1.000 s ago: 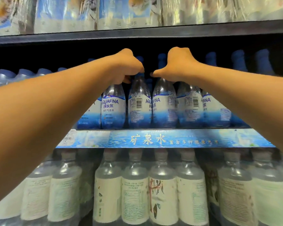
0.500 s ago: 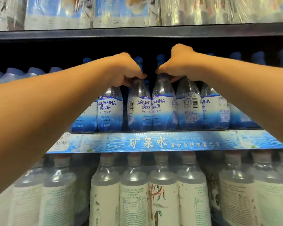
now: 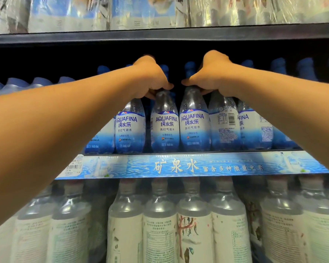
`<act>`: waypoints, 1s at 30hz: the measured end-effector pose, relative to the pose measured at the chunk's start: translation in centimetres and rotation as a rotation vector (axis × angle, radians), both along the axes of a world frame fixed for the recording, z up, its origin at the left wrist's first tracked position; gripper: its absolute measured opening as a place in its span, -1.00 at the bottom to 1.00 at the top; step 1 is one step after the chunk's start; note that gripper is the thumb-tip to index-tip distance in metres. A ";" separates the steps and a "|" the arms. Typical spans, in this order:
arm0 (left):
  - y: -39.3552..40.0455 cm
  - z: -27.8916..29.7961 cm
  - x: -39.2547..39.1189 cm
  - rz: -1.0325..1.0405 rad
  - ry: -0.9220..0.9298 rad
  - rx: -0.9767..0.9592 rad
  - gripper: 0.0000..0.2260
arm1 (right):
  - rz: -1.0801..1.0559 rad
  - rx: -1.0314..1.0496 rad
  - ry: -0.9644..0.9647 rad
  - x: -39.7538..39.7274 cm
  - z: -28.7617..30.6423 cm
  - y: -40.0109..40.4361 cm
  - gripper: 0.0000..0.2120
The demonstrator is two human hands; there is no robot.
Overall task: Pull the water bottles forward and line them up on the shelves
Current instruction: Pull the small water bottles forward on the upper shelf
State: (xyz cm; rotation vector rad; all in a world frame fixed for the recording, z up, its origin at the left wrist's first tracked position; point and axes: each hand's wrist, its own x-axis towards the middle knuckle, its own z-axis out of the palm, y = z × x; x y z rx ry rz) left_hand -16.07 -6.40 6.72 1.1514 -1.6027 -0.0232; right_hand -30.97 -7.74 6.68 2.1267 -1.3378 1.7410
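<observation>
On the middle shelf [image 3: 179,166], your left hand [image 3: 150,78] and right hand [image 3: 213,73] each grip a bottle neck. The front bottles [image 3: 165,128] sit at the edge; one label faces backward, rear rows remain.

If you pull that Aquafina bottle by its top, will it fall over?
Probably not. The Aquafina bottle looks full, so it is likely heavy and steady. Neighbours crowd both sides. The left hand grips high on its neck, so a hard yank might tilt it.
</observation>
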 end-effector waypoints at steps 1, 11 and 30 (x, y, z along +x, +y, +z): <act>0.1 0.0 0.1 -0.009 0.008 0.014 -0.67 | 0.016 0.015 -0.016 0.0 0.0 0.0 -0.64; -0.2 0.6 1.1 -0.032 0.009 0.081 -0.87 | 0.022 0.058 0.002 0.6 0.0 -0.7 -0.74; 0.0 0.3 0.8 -0.055 0.020 0.056 -0.67 | -0.085 0.012 0.054 0.8 -0.1 0.0 -0.70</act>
